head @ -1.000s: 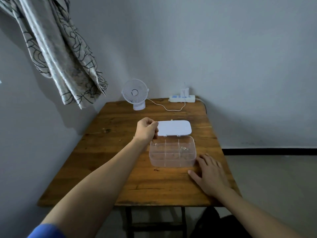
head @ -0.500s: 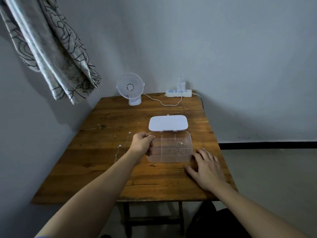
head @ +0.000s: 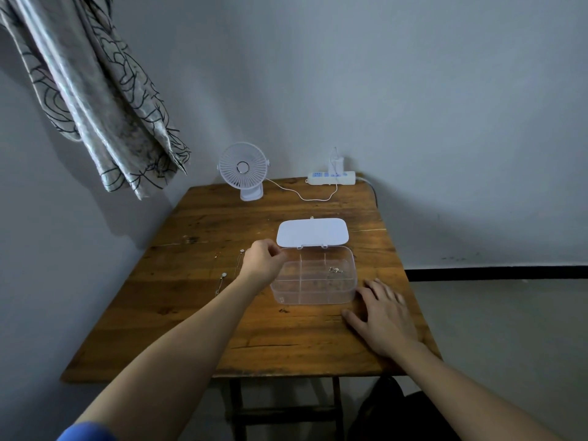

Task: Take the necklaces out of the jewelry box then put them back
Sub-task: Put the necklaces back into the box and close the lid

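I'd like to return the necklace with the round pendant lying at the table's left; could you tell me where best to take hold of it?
Pinch the round pendant of the necklace from straight above. It is the only raised, solid part; the thin chain trails flat on the table toward the near edge and gives fingertips little to catch. The left hand is closest, though its curled fingers may already be holding something.

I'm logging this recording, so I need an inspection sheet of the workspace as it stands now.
Surface: wooden table, worn, set in a wall corner.
Job's things: clear jewelry box, white lid open; small jewelry piece in a right compartment; necklaces lying left of the box.
Clutter: white fan.
Grippers: left hand curled at the box's left rear corner, contents hidden; right hand flat beside the box.
Cables: fan cord to power strip.
Surroundings: grey walls, patterned curtain.
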